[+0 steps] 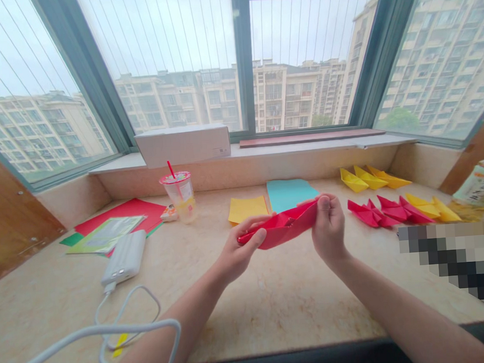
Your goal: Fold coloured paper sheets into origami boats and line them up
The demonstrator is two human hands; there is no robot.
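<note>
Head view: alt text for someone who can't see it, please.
A person's left hand and right hand hold a red paper boat above a mottled counter. Red folded boats and yellow folded boats lie at right; a lidded plastic cup and white power bank are at left.

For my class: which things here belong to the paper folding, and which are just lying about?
Likely the job:
- red folded paper, being held
- yellow paper
- blue sheet
- yellow folded pieces

Probably lying about:
- power bank
- drink cup
- bottle
- white box
</note>
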